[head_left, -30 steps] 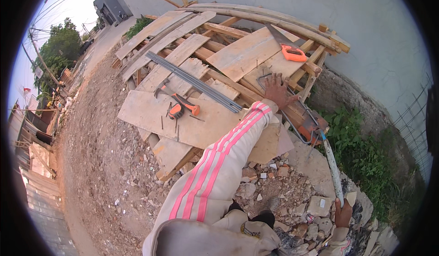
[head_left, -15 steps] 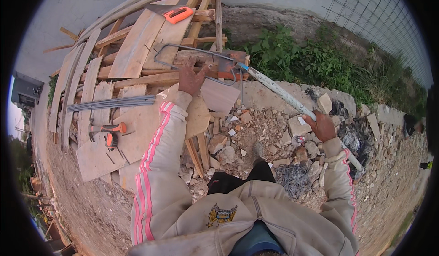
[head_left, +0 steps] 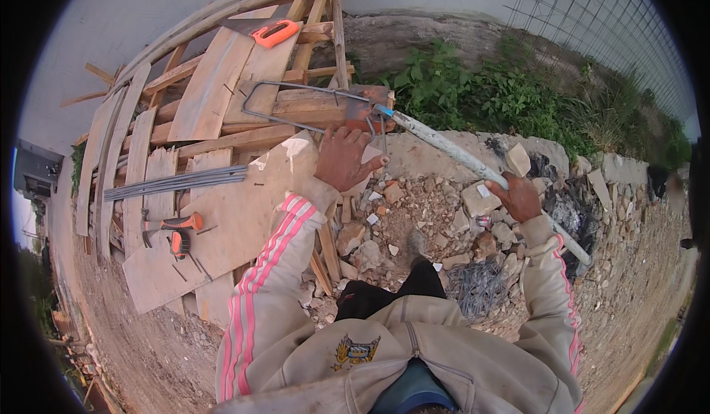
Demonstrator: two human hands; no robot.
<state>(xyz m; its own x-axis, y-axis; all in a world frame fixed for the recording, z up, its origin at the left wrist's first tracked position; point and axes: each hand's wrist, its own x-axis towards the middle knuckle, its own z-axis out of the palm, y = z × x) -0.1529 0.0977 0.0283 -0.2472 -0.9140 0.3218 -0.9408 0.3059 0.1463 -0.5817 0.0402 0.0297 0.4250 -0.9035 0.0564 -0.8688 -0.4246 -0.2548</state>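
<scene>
My right hand (head_left: 521,198) is wrapped around a long, whitish, worn metal pipe (head_left: 451,150), which slants from the lower right up to a blue-marked end. That end meets a rust-orange metal plate (head_left: 361,105) on the timber. From there a thin steel rod (head_left: 259,83), bent into a long narrow loop, reaches left over the boards. My left hand (head_left: 344,161) is open, palm down, thumb held apart. Its fingertips are at the rod's near leg, beside the plate; whether they press on it I cannot tell.
On the boards lie an orange-handled handsaw (head_left: 274,34), several straight steel rods (head_left: 177,182), a hammer (head_left: 185,222) and a tape measure (head_left: 179,244). Rubble (head_left: 392,214) and a tangle of wire (head_left: 477,288) cover the ground. Green plants (head_left: 473,96) and steel mesh (head_left: 606,36) stand beyond.
My left hand has moved right and nearer to me, from over the timber to beside the plate. My right hand keeps its hold on the pipe. The view has shifted slightly.
</scene>
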